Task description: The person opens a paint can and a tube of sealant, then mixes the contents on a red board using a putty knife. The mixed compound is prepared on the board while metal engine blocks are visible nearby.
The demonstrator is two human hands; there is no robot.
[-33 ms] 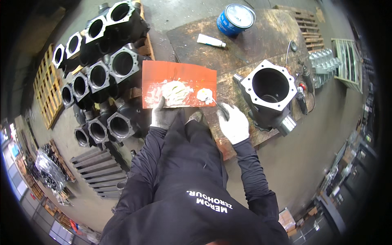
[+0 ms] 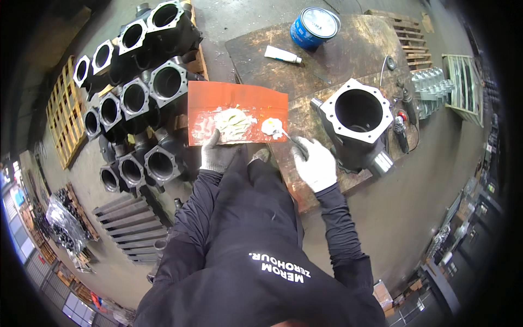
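An orange-red flat board [image 2: 239, 92] is held level in front of me. My left hand [image 2: 217, 155], in a pale work glove, grips its near edge, with the thumb on top. A wide spread of cream-coloured paste [image 2: 233, 124] covers the middle of the board. Near the right end lies a smaller white dollop [image 2: 272, 127] with a yellow spot. My gloved right hand [image 2: 316, 165] is closed round the dark handle of a putty knife [image 2: 295, 143], whose blade tip touches the dollop's edge.
To the right, a black flanged casting [image 2: 357, 139] stands on a worn wooden table [image 2: 261, 35]. A blue can [image 2: 313, 30] and a white tube [image 2: 282, 54] are at the far side. A grinder [image 2: 401, 131] lies beyond the casting. Several similar castings [image 2: 133, 98] stand at left.
My right hand with the putty knife has shifted slightly to the right. The board stays in my left hand, and the whole view has moved a little.
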